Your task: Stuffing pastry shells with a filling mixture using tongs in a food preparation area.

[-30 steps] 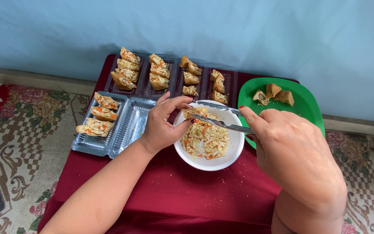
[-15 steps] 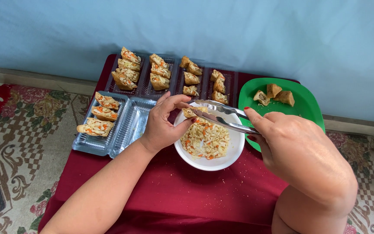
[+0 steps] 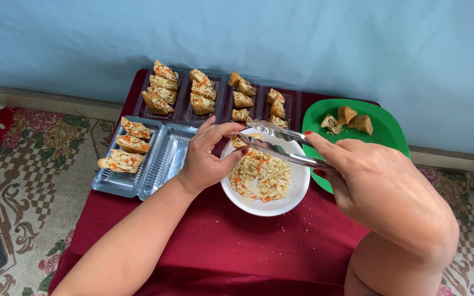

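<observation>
My left hand (image 3: 208,156) holds a fried tofu piece (image 3: 241,142) over the rim of a white bowl (image 3: 292,200) filled with shredded vegetable mix (image 3: 259,176). My right hand (image 3: 374,183) grips metal tongs (image 3: 281,145), whose tips reach to the tofu piece at my left fingers. The tongs lie across the top of the bowl.
A clear plastic tray (image 3: 165,159) left of the bowl holds three stuffed tofu pieces (image 3: 129,143). Further trays at the back (image 3: 218,96) hold several stuffed pieces. A green plate (image 3: 382,129) on the right carries three plain tofu pieces (image 3: 348,119). All stand on a dark red cloth (image 3: 231,252) beside a patterned carpet.
The tongs have lifted out of the vegetable mix and moved up to the tofu piece in my left hand. My left hand has stayed at the bowl's rim.
</observation>
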